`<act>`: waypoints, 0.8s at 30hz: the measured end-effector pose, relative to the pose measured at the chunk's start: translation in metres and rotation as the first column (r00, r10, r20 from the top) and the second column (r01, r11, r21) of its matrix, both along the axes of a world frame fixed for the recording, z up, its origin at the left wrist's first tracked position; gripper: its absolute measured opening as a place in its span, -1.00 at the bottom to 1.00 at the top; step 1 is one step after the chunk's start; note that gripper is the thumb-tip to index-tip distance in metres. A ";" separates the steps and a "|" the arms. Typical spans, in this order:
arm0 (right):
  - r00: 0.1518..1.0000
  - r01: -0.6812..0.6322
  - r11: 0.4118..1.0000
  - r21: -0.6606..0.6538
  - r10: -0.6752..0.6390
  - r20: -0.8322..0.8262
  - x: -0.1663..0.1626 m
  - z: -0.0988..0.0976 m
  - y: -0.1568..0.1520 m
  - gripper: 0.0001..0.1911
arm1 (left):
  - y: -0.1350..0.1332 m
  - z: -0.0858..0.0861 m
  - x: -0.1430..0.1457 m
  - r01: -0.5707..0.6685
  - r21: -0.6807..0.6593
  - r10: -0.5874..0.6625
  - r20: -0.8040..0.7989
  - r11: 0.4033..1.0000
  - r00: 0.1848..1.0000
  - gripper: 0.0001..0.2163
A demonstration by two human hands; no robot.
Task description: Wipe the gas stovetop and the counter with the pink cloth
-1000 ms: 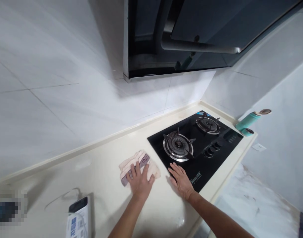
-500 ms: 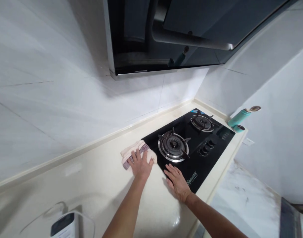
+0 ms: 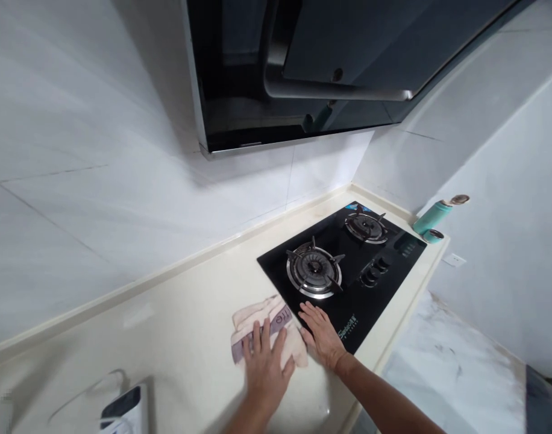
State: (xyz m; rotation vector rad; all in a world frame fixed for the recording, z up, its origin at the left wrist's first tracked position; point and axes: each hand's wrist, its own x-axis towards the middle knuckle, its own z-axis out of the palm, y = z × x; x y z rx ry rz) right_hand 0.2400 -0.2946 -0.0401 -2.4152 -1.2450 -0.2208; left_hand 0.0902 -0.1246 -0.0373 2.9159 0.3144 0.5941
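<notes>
My left hand (image 3: 267,367) lies flat with spread fingers on a folded pinkish towel (image 3: 262,316) with a grey lettered band, pressing it against the cream countertop (image 3: 185,325). The towel sits just left of the black gas cooktop (image 3: 276,259), close to its near left edge. My right hand (image 3: 322,337) rests open on the cooktop's near left corner, fingers stretched out over the glass, with the thumb side beside the towel. Two burners, the nearer one (image 3: 314,268) and the farther one (image 3: 366,226), stand on the cooktop beyond my hands.
A black range hood (image 3: 348,84) hangs low above the cooktop. At the counter's far right end stand a teal bottle with a raised lid (image 3: 432,217) and a small teal cup (image 3: 433,235). A white device with a dark screen (image 3: 126,407) and a cord lies at the lower left.
My left hand and the towel have moved toward me along the cooktop's left edge. My right hand has stayed almost in place. The view has shifted slightly.
</notes>
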 end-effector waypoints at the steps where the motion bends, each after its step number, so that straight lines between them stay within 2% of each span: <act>1: 1.000 0.003 1.000 -0.002 -0.003 -0.009 -0.001 0.001 0.001 -0.58 | -0.005 -0.003 -0.008 0.019 0.046 -0.020 0.023 0.999 1.000 -0.39; 4: 1.000 -0.003 1.000 0.007 0.004 -0.024 -0.003 0.005 0.002 -0.58 | -0.009 -0.007 -0.025 0.069 0.139 -0.079 0.068 0.988 0.995 -0.32; 6: 1.000 -0.005 1.000 0.021 0.006 -0.029 -0.003 0.005 0.002 -0.58 | 0.001 -0.006 -0.034 0.067 0.160 -0.079 0.070 0.985 0.994 -0.30; 11: 0.998 0.010 1.000 0.026 -0.009 -0.059 0.000 0.008 0.002 -0.58 | 0.056 -0.004 -0.066 -0.067 0.159 0.062 0.037 0.985 0.997 -0.50; 15: 0.989 0.012 1.000 -0.016 -0.014 -0.147 -0.014 0.024 0.009 -0.46 | 0.096 -0.007 -0.088 -0.112 0.221 0.114 0.002 0.969 0.993 -0.55; 18: 0.961 -0.114 0.992 -0.049 0.097 -0.258 -0.045 0.037 0.021 -0.29 | 0.108 -0.009 -0.095 -0.117 0.257 0.120 0.004 0.959 0.993 -0.50; 21: 0.901 -0.315 0.944 -0.095 0.266 -0.344 -0.073 0.039 0.032 -0.20 | 0.108 -0.009 -0.096 -0.131 0.283 0.133 0.010 0.950 0.991 -0.49; 24: 0.876 -0.374 0.918 -0.137 0.301 -0.377 -0.073 0.036 0.039 -0.29 | 0.105 -0.008 -0.095 -0.149 0.292 0.150 0.020 0.945 0.989 -0.51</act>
